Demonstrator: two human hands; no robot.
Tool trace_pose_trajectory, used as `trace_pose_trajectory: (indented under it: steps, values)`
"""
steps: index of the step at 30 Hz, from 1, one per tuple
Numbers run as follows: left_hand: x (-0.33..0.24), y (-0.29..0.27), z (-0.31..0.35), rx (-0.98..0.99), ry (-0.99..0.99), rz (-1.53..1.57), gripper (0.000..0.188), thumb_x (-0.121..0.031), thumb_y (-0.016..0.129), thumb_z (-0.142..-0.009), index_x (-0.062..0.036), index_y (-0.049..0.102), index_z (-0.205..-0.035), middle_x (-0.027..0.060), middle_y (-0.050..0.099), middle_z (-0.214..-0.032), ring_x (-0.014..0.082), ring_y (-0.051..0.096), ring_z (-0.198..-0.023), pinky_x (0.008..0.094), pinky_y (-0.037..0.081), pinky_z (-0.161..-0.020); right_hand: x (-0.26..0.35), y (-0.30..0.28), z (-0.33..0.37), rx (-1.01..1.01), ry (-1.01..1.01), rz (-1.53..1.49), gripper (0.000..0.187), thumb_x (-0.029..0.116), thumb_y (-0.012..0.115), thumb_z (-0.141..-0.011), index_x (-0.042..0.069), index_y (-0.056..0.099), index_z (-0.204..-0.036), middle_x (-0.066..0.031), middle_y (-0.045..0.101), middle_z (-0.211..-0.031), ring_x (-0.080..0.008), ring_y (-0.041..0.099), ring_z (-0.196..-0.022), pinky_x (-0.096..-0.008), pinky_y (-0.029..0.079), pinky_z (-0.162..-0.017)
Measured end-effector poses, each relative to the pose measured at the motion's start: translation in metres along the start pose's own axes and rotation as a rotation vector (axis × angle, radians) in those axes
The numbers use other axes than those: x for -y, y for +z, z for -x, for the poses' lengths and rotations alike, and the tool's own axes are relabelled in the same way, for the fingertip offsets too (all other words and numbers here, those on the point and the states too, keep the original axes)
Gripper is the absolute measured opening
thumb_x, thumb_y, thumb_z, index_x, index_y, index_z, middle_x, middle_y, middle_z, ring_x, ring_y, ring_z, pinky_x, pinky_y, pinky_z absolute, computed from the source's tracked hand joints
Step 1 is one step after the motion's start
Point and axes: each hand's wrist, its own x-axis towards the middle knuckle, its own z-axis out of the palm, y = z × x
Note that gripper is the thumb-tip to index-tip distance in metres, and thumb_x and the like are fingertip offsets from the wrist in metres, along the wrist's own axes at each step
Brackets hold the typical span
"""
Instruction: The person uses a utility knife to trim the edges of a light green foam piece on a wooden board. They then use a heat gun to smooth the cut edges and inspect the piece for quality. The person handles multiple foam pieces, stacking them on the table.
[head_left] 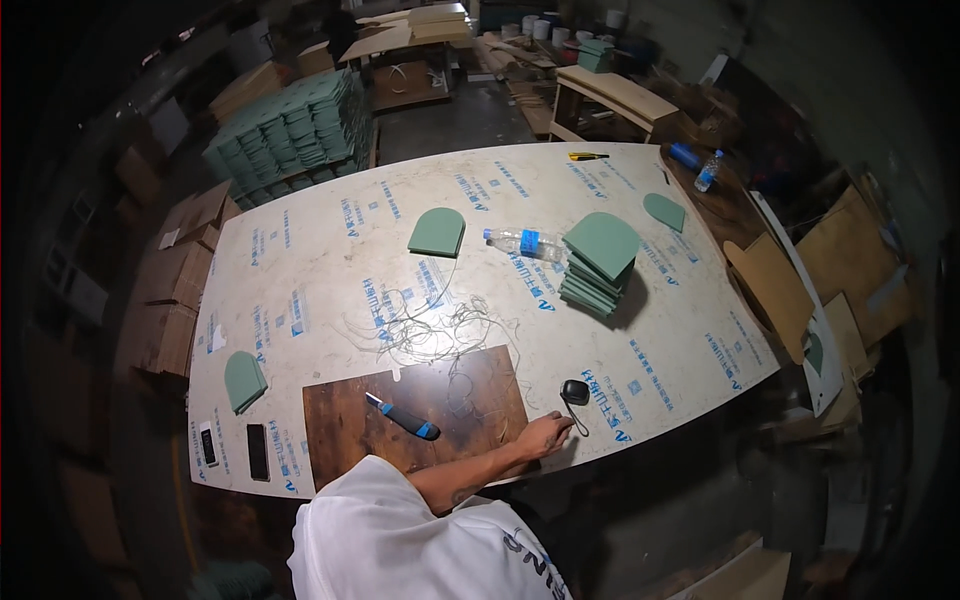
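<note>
Landmark: dark wood board at the near edge of the big sheet-covered table.

Far left of the board: two flat dark devices, detail too small to read. Above them, a green arch-shaped pad.

On the board: blue-and-black utility knife. Tangle of thin string spills over the board's top edge.

Left hand not visible, hidden below the white shirt.

Just right of the board: right hand, palm down on the table, fingers curled loosely; can't tell if it pinches anything. Small black gadget just beyond its fingertips, thin cord reaching toward the hand.

Further right and back: clear water bottle lying down, stack of green pads.
</note>
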Motion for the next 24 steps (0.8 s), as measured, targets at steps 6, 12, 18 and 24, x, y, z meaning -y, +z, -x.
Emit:
trace_pose_trajectory:
  steps: [6,12,18,24]
  values:
    - [0.018,-0.026,-0.002,-0.048,-0.232,0.034,0.031,-0.023,0.050,-0.090,0.0003,0.063,-0.107,0.0240,0.064,-0.087,0.0413,0.062,-0.083,0.0455,0.050,-0.073,-0.001,-0.004,0.007,0.015,-0.004,-0.075,0.043,0.033,0.065,-0.083,0.007,0.059,-0.117,-0.0084,0.065,-0.102,-0.0224,0.063,-0.087,-0.0409,0.053,-0.072]
    - [0.013,-0.030,0.014,-0.007,-0.192,0.061,0.030,-0.025,0.050,-0.091,-0.0002,0.063,-0.101,0.0248,0.063,-0.079,0.0432,0.061,-0.078,0.0473,0.049,-0.070,-0.025,-0.010,0.009,0.013,0.020,-0.083,0.046,0.037,0.065,-0.083,0.007,0.059,-0.118,-0.0087,0.065,-0.101,-0.0230,0.063,-0.086,-0.0424,0.053,-0.071]
    - [-0.011,0.022,-0.001,0.020,-0.152,0.046,0.026,-0.024,0.050,-0.092,-0.0018,0.063,-0.097,0.0234,0.063,-0.078,0.0417,0.061,-0.073,0.0459,0.047,-0.065,-0.110,-0.029,0.030,-0.008,0.052,-0.197,0.050,0.041,0.066,-0.084,0.007,0.059,-0.120,-0.0091,0.065,-0.100,-0.0235,0.063,-0.085,-0.0438,0.053,-0.071]
    - [-0.036,0.078,-0.017,0.130,-0.283,0.215,0.033,-0.027,0.049,-0.097,0.0011,0.064,-0.101,0.0178,0.062,-0.067,0.0223,0.060,-0.057,0.0354,0.047,-0.056,-0.185,-0.051,0.050,-0.081,0.099,-0.325,0.052,0.043,0.064,-0.085,0.006,0.058,-0.121,-0.0104,0.066,-0.099,-0.0247,0.063,-0.083,-0.0428,0.053,-0.070]
